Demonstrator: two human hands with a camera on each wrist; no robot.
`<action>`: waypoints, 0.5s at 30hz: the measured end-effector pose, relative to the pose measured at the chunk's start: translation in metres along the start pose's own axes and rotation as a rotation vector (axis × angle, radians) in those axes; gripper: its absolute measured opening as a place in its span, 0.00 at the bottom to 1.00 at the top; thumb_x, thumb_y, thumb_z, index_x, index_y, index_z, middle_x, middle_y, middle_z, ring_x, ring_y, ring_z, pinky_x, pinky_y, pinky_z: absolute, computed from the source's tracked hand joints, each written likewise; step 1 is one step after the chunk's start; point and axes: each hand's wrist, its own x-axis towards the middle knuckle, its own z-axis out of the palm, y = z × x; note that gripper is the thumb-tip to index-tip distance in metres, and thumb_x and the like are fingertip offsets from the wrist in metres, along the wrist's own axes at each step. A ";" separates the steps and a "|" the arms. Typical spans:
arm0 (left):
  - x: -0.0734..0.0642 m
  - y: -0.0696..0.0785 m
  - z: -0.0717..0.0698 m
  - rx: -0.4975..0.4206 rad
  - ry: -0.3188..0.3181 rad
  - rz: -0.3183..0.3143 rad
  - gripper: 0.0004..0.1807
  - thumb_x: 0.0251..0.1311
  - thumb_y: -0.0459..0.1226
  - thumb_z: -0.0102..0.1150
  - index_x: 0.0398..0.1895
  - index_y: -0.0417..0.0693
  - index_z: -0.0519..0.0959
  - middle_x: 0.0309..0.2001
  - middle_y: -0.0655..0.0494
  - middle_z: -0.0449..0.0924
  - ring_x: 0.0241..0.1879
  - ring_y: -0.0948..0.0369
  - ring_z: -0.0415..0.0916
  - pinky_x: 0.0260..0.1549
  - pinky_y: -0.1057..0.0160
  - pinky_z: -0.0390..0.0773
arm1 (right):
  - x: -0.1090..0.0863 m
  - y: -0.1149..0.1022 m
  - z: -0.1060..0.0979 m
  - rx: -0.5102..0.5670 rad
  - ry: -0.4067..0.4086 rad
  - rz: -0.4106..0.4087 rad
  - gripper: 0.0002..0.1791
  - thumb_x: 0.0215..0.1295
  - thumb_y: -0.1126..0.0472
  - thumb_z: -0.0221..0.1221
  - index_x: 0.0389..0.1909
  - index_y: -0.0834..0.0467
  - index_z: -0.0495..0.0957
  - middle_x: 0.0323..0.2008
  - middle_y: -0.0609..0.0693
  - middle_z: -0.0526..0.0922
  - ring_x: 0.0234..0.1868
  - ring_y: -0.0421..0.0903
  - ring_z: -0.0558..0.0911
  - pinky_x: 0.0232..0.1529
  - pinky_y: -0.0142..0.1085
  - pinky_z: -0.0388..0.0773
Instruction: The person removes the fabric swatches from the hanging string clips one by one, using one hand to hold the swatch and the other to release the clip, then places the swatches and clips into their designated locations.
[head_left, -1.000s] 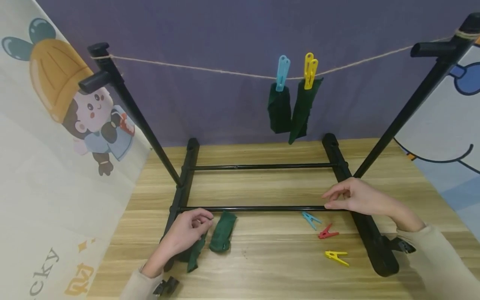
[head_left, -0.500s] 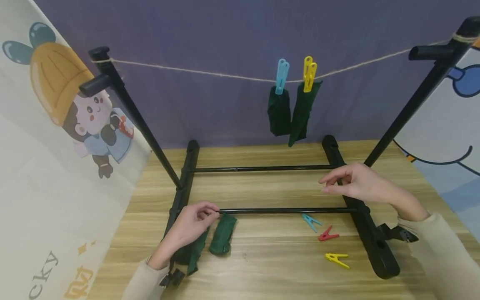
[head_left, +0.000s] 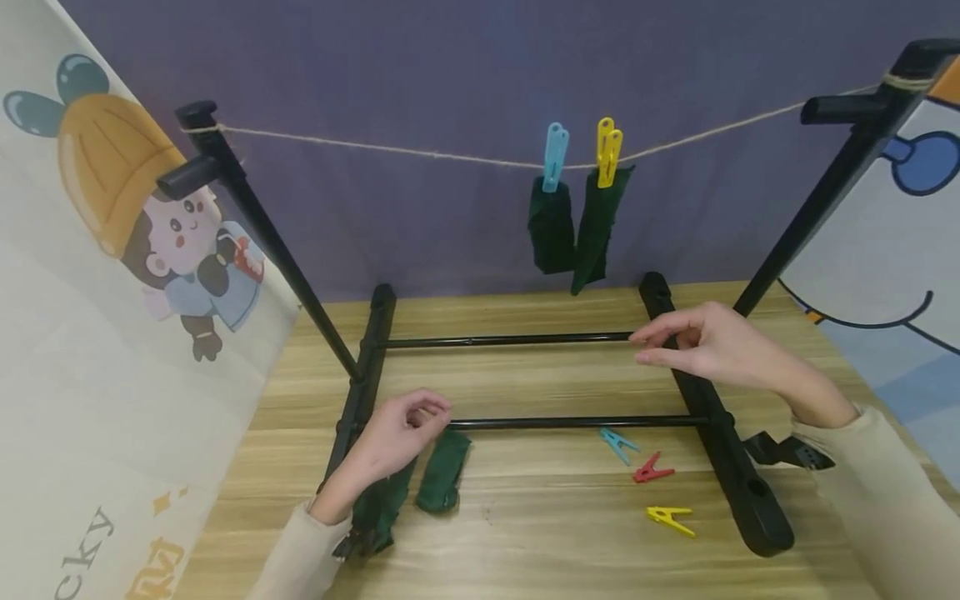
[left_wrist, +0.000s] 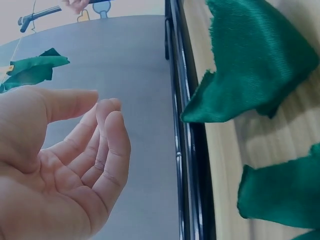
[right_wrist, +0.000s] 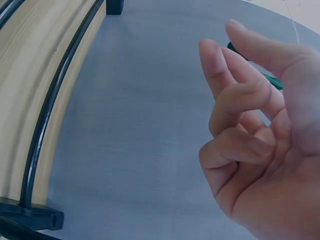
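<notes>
Green cloths [head_left: 442, 475] lie right of grey "cky" lettering [head_left: 82, 552].

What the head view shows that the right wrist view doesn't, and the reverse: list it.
Head only: left grip, loose blue peg, red peg and yellow peg, clipped pegs, cartoon figure.
Right wrist only: the full palm of the right grip, face-on.
Both: that right grip, the black rack, wooden tabletop, backdrop and hanging green cloth.

Grey lettering [head_left: 84, 552]: "cky" was legible on the white panel [head_left: 150, 433], toward 8 o'clock in head view.
Orange character [head_left: 156, 569]: stood at the lettering's 3 o'clock; reading uncertain.
</notes>
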 end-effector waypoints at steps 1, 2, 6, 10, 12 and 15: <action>0.001 0.001 0.000 0.001 0.001 0.006 0.08 0.75 0.41 0.64 0.52 0.52 0.86 0.45 0.57 0.87 0.40 0.64 0.82 0.39 0.64 0.82 | 0.001 -0.001 -0.001 0.001 0.007 -0.006 0.10 0.70 0.57 0.71 0.50 0.48 0.91 0.22 0.36 0.84 0.14 0.34 0.60 0.15 0.33 0.61; 0.002 0.002 0.000 -0.002 0.002 0.008 0.08 0.75 0.40 0.64 0.51 0.53 0.87 0.45 0.57 0.88 0.41 0.64 0.82 0.39 0.64 0.82 | 0.002 -0.002 -0.001 -0.002 0.013 -0.012 0.10 0.70 0.57 0.71 0.50 0.48 0.91 0.21 0.36 0.83 0.14 0.34 0.60 0.15 0.33 0.61; 0.005 0.008 0.001 -0.015 0.005 0.007 0.08 0.74 0.39 0.65 0.52 0.54 0.87 0.46 0.56 0.88 0.42 0.63 0.83 0.40 0.62 0.83 | 0.004 -0.006 -0.004 -0.011 0.047 -0.040 0.10 0.69 0.58 0.71 0.50 0.47 0.91 0.22 0.35 0.84 0.14 0.34 0.60 0.15 0.33 0.60; 0.009 0.015 0.003 -0.023 0.006 -0.001 0.08 0.74 0.40 0.64 0.52 0.55 0.87 0.48 0.57 0.88 0.43 0.63 0.82 0.42 0.59 0.83 | 0.007 -0.012 -0.008 -0.016 0.094 -0.059 0.10 0.69 0.58 0.72 0.49 0.46 0.91 0.25 0.36 0.87 0.14 0.35 0.61 0.15 0.33 0.60; 0.011 0.018 0.003 -0.027 0.005 -0.002 0.08 0.74 0.40 0.64 0.52 0.55 0.87 0.49 0.57 0.87 0.42 0.62 0.82 0.41 0.60 0.84 | 0.008 -0.014 -0.010 -0.018 0.119 -0.069 0.10 0.68 0.58 0.72 0.48 0.46 0.91 0.27 0.36 0.88 0.14 0.36 0.61 0.15 0.34 0.60; 0.015 0.022 0.003 -0.044 0.001 0.008 0.09 0.75 0.40 0.64 0.53 0.54 0.86 0.49 0.55 0.87 0.40 0.62 0.82 0.37 0.61 0.84 | 0.010 -0.020 -0.014 -0.032 0.155 -0.078 0.10 0.68 0.58 0.72 0.48 0.47 0.91 0.21 0.36 0.84 0.13 0.37 0.61 0.15 0.34 0.59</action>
